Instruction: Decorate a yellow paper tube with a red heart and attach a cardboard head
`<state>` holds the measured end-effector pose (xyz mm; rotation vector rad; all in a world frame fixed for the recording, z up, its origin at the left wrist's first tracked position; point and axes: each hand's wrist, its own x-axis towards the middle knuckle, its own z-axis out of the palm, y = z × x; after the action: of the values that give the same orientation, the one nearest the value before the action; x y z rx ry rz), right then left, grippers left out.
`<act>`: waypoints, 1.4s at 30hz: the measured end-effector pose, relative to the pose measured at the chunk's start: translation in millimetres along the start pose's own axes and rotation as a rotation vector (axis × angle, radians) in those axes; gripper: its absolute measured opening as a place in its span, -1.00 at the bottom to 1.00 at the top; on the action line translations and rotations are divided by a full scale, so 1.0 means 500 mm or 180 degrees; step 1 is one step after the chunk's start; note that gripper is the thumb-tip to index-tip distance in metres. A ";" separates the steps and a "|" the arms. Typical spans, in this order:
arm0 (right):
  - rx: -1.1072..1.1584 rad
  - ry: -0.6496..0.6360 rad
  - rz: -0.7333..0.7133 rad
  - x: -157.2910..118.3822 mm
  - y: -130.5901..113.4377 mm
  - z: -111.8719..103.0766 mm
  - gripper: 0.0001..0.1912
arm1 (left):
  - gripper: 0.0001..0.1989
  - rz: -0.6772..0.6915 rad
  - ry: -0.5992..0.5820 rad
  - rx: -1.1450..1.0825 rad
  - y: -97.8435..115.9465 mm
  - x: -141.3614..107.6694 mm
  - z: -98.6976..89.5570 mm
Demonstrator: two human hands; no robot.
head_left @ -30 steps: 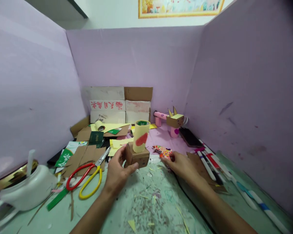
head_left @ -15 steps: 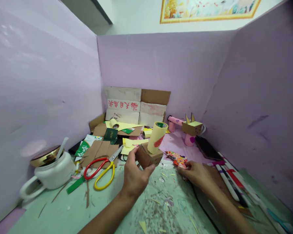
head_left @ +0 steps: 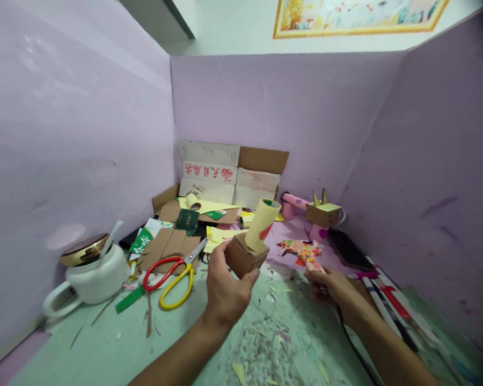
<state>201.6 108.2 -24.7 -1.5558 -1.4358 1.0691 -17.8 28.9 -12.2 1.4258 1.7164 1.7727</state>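
Observation:
A small brown cardboard box (head_left: 241, 256) rests between the thumb and fingers of my left hand (head_left: 228, 289), raised over the green table. From its top rises a yellow paper tube (head_left: 262, 225), tilted right, with a red patch on its side. My right hand (head_left: 338, 292) is closed on the handle end of a colourful patterned glue gun (head_left: 304, 252), whose nozzle points left. A dark cord runs down from beneath that hand. Behind the glue gun, a pink figure (head_left: 294, 201) with a cardboard box head (head_left: 324, 215) stands on the pink sheet.
Red and yellow scissors (head_left: 176, 273) lie left of my left hand, beside cardboard pieces (head_left: 165, 247). A white mug (head_left: 99, 279) stands further left. A black phone (head_left: 348, 249) and several markers (head_left: 394, 301) lie on the right. Folded cardboard (head_left: 209, 171) leans at the back.
My right hand has lifted the glue gun off the table, and more of its patterned body shows. The camera view has shifted slightly; my left hand still holds the box.

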 end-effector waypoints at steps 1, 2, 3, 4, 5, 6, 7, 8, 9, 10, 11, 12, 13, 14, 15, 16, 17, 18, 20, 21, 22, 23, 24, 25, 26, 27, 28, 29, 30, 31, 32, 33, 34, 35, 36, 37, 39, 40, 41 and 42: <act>0.0196 0.0070 -0.0106 -0.006 -0.006 -0.001 -0.78 | -0.35 -0.0011 0.0016 0.0028 0.000 0.002 -0.001; 0.0421 0.0164 -0.0254 -0.012 -0.012 -0.002 -0.73 | -0.34 -0.0027 0.0028 0.0051 0.000 0.003 -0.002; 0.0670 0.0259 -0.0409 -0.018 -0.019 -0.003 -0.67 | -0.34 -0.0041 0.0050 0.0067 0.001 0.004 -0.003; 0.0932 0.0306 -0.0540 -0.025 -0.025 -0.004 -0.63 | -0.35 -0.0048 0.0079 0.0086 0.001 0.005 -0.003; 0.1197 0.0296 -0.0634 -0.032 -0.032 -0.005 -0.62 | -0.37 -0.0039 0.0114 0.0117 0.001 0.006 -0.004; 0.1436 0.0231 -0.0682 -0.039 -0.038 -0.005 -0.63 | -0.38 -0.0007 0.0159 0.0166 0.000 0.007 -0.003; 0.1624 0.0113 -0.0691 -0.046 -0.043 -0.006 -0.64 | -0.40 0.0047 0.0213 0.0235 -0.001 0.008 -0.003; 0.1736 -0.0024 -0.0683 -0.053 -0.046 -0.006 -0.65 | -0.41 0.0119 0.0276 0.0324 -0.002 0.008 -0.002; 0.1786 -0.0155 -0.0698 -0.059 -0.047 -0.006 -0.65 | -0.42 0.0202 0.0340 0.0424 -0.004 0.009 -0.002; 0.1756 -0.0244 -0.0754 -0.065 -0.047 -0.006 -0.65 | -0.42 0.0291 0.0394 0.0524 -0.007 0.009 -0.001; 0.1636 -0.0263 -0.0853 -0.070 -0.044 -0.006 -0.66 | -0.42 0.0378 0.0446 0.0613 -0.010 0.008 0.000; 0.1411 -0.0245 -0.0993 -0.074 -0.039 -0.005 -0.67 | -0.42 0.0455 0.0492 0.0685 -0.012 0.008 0.001; 0.1100 -0.0208 -0.1175 -0.078 -0.033 -0.004 -0.69 | -0.42 0.0522 0.0530 0.0740 -0.014 0.007 0.003; 0.0757 -0.0144 -0.1385 -0.082 -0.026 -0.002 -0.70 | -0.41 0.0576 0.0560 0.0779 -0.016 0.006 0.004; 0.0428 -0.0084 -0.1611 -0.085 -0.020 0.001 -0.71 | -0.41 0.0618 0.0585 0.0813 -0.017 0.005 0.006; 0.0135 -0.0071 -0.1821 -0.089 -0.015 0.005 -0.70 | -0.41 0.0650 0.0604 0.0845 -0.018 0.003 0.007; -0.0108 -0.0111 -0.1988 -0.092 -0.013 0.009 -0.71 | -0.41 0.0675 0.0616 0.0880 -0.018 0.002 0.008; -0.0295 -0.0158 -0.2121 -0.095 -0.013 0.013 -0.73 | -0.41 0.0706 0.0622 0.0918 -0.018 0.001 0.010; -0.0572 -0.0219 -0.2334 -0.102 -0.019 0.019 -0.81 | -0.41 0.0795 0.0637 0.0987 -0.017 -0.002 0.011; -0.0716 -0.0245 -0.2426 -0.105 -0.025 0.021 -0.79 | -0.41 0.0847 0.0643 0.1014 -0.017 -0.003 0.012; -0.0851 -0.0243 -0.2518 -0.108 -0.032 0.021 -0.73 | -0.41 0.0894 0.0649 0.1034 -0.017 -0.005 0.012; -0.0986 -0.0230 -0.2603 -0.110 -0.039 0.021 -0.69 | -0.41 0.0929 0.0644 0.1043 -0.017 -0.006 0.013; -0.1116 -0.0217 -0.2670 -0.111 -0.045 0.019 -0.65 | -0.42 0.0956 0.0628 0.1042 -0.017 -0.008 0.013; -0.1240 -0.0223 -0.2715 -0.112 -0.050 0.016 -0.61 | -0.42 0.0964 0.0603 0.1032 -0.018 -0.010 0.013; -0.1358 -0.0245 -0.2738 -0.113 -0.054 0.013 -0.58 | -0.43 0.0964 0.0579 0.1014 -0.018 -0.011 0.014; -0.1462 -0.0281 -0.2759 -0.114 -0.057 0.011 -0.53 | -0.43 0.0961 0.0558 0.0988 -0.019 -0.013 0.014; -0.1543 -0.0312 -0.2771 -0.115 -0.060 0.009 -0.49 | -0.43 0.0953 0.0549 0.0957 -0.020 -0.014 0.015; -0.1603 -0.0344 -0.2776 -0.116 -0.063 0.008 -0.47 | -0.43 0.0949 0.0550 0.0925 -0.020 -0.015 0.015; -0.1637 -0.0366 -0.2785 -0.117 -0.064 0.007 -0.45 | -0.43 0.0947 0.0558 0.0892 -0.021 -0.016 0.016; -0.1653 -0.0373 -0.2787 -0.119 -0.066 0.008 -0.46 | -0.43 0.0939 0.0558 0.0860 -0.022 -0.016 0.016; -0.1650 -0.0356 -0.2782 -0.122 -0.068 0.009 -0.47 | -0.43 0.0937 0.0554 0.0828 -0.022 -0.017 0.017; -0.1649 -0.0349 -0.2777 -0.124 -0.069 0.011 -0.48 | -0.42 0.0932 0.0546 0.0797 -0.023 -0.018 0.017; -0.1653 -0.0341 -0.2777 -0.126 -0.069 0.013 -0.48 | -0.42 0.0930 0.0536 0.0770 -0.023 -0.018 0.018; -0.1663 -0.0339 -0.2778 -0.127 -0.069 0.014 -0.48 | -0.41 0.0918 0.0528 0.0748 -0.023 -0.019 0.018; -0.1670 -0.0329 -0.2782 -0.128 -0.069 0.016 -0.48 | -0.41 0.0902 0.0529 0.0729 -0.022 -0.019 0.018; -0.1666 -0.0313 -0.2788 -0.128 -0.068 0.017 -0.48 | -0.40 0.0889 0.0530 0.0714 -0.022 -0.019 0.018; -0.1647 -0.0315 -0.2810 -0.128 -0.067 0.018 -0.48 | -0.41 0.0860 0.0535 0.0696 -0.021 -0.020 0.019; -0.1637 -0.0324 -0.2815 -0.127 -0.066 0.018 -0.48 | -0.41 0.0855 0.0536 0.0692 -0.020 -0.020 0.019; -0.1625 -0.0332 -0.2816 -0.127 -0.065 0.018 -0.48 | -0.41 0.0860 0.0539 0.0691 -0.020 -0.020 0.019; -0.1615 -0.0339 -0.2814 -0.126 -0.064 0.018 -0.48 | -0.41 0.0871 0.0539 0.0693 -0.020 -0.020 0.019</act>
<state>180.2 47.9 7.0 -0.9491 -2.2693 0.2621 -9.8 29.4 -27.0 1.7164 1.9283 1.9430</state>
